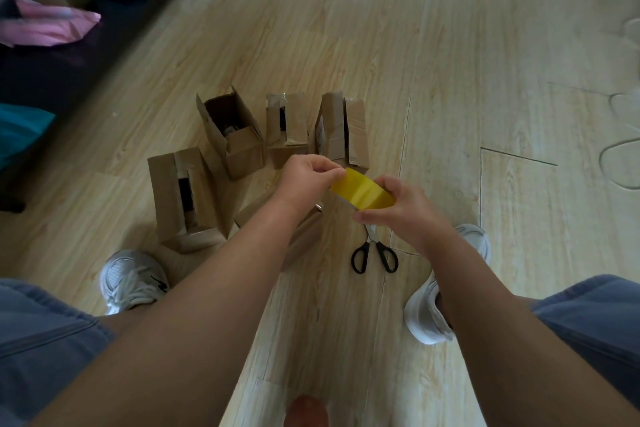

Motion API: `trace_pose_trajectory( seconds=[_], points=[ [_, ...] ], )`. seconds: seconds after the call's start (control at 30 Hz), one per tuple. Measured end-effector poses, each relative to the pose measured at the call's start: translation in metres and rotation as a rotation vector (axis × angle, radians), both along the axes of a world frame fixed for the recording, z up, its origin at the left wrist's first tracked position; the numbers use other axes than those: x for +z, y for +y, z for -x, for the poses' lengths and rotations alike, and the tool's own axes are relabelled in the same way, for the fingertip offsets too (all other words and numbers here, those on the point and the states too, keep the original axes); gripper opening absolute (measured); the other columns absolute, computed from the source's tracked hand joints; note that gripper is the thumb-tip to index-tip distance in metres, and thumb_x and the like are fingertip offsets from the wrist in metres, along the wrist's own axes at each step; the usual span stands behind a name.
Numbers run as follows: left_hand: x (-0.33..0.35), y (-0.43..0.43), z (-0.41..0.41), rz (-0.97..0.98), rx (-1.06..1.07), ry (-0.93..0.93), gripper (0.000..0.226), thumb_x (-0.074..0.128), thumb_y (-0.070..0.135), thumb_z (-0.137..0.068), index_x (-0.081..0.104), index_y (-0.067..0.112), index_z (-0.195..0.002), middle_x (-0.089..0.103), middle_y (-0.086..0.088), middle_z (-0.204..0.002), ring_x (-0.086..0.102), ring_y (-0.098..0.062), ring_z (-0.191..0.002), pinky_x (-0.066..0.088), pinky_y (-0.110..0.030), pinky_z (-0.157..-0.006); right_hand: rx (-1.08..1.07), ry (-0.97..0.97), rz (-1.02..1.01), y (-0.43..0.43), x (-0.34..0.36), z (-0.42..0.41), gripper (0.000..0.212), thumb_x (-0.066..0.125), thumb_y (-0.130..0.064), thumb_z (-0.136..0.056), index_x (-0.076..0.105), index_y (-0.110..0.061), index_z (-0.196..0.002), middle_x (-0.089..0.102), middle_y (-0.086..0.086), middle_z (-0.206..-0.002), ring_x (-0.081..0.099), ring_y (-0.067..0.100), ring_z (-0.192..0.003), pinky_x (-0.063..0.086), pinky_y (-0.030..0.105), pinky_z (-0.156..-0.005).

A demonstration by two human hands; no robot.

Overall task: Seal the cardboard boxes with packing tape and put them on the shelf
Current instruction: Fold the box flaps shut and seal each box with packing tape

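right hand (398, 215) grips yellow tape roll (362, 191) | left hand (308, 177) pinches its edge | open boxes (232, 132) — scissors (374, 253) on floor

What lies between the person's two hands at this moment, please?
In the head view, a yellow packing tape roll lies between them: the right hand grips it and the left hand pinches its edge.

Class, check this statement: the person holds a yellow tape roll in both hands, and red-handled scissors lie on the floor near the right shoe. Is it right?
Not quite. The head view shows the scissors have black handles, not red. The rest stands: left hand and right hand hold the yellow tape roll, and the scissors lie on the floor near the right shoe.
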State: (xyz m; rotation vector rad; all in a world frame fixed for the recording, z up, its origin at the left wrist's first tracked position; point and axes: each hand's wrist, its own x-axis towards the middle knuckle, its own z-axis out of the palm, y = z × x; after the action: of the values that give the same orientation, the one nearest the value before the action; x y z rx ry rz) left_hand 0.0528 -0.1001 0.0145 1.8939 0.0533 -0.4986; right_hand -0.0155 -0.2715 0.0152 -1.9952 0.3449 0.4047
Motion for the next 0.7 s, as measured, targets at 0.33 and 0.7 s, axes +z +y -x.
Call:
trace_pose_trajectory(
  seconds=[0.33,0.7],
  points=[
    [-0.008,-0.018,-0.006,-0.325,-0.114,-0.124,0.017,0.051,0.027,-0.102,0.062,0.016,-0.094,0.06,0.001,-0.087,0.06,-0.02,-0.088,0.05,-0.036,-0.074,0.018,-0.066,0.121,0.003,-0.001,0.003,0.042,0.085,-0.03,-0.077,0.062,-0.026,-0.111,0.061,-0.004,-0.094,0.057,0.012,-0.083,0.044,0.026,-0.067],
    [-0.004,-0.019,-0.004,-0.099,-0.089,0.1,0.033,0.042,0.021,-0.105,0.067,0.011,-0.085,0.059,-0.005,-0.074,0.055,-0.017,-0.07,0.049,-0.033,-0.071,0.042,-0.009,0.278,0.001,-0.013,0.006,0.05,0.082,-0.03,-0.081,0.058,-0.023,-0.125,0.055,-0.01,-0.092,0.048,0.0,-0.075,0.033,0.019,-0.057]
  ],
)
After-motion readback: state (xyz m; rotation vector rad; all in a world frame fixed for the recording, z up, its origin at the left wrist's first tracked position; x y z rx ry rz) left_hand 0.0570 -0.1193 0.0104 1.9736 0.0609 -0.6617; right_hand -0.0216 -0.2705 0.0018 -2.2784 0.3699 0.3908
